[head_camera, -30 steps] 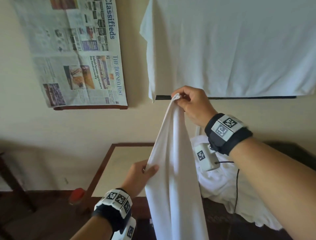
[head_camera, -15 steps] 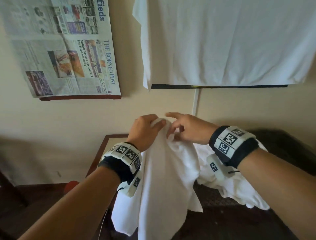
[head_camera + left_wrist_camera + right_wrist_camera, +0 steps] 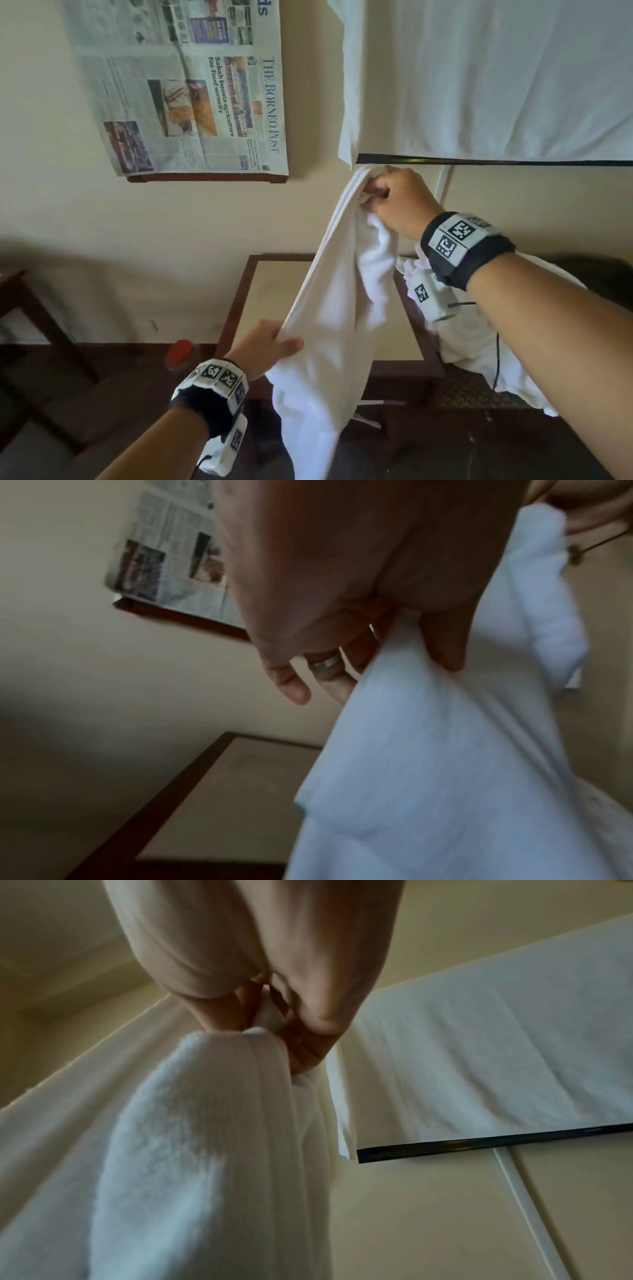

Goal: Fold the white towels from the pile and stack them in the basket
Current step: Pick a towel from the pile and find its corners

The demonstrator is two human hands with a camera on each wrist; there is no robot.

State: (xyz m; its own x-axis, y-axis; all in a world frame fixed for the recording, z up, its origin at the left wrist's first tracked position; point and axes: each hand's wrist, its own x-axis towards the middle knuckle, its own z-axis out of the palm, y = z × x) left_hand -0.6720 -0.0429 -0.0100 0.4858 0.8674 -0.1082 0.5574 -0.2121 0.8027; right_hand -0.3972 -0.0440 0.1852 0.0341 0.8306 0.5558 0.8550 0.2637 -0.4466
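Note:
A white towel (image 3: 335, 308) hangs in the air in front of me, doubled lengthwise. My right hand (image 3: 387, 198) grips its bunched top end high up, just under a cloth-covered panel; the right wrist view shows the fingers (image 3: 301, 1031) curled round the towel (image 3: 192, 1137). My left hand (image 3: 274, 346) pinches the towel's left edge lower down, thumb on the front; in the left wrist view the thumb (image 3: 445, 642) presses the cloth (image 3: 428, 764) against the fingers. A pile of white towels (image 3: 479, 349) lies at the right, partly behind my right arm. No basket is in view.
A small dark-framed table (image 3: 267, 308) with a pale top stands against the wall behind the towel. A newspaper (image 3: 185, 85) and a white cloth over a dark-edged panel (image 3: 479, 78) hang on the wall. A red-capped object (image 3: 180, 353) sits low at the table's left.
Half a second ago both hands met at the towel's top. My right hand has since risen with the top end, and my left hand has slid down the left edge.

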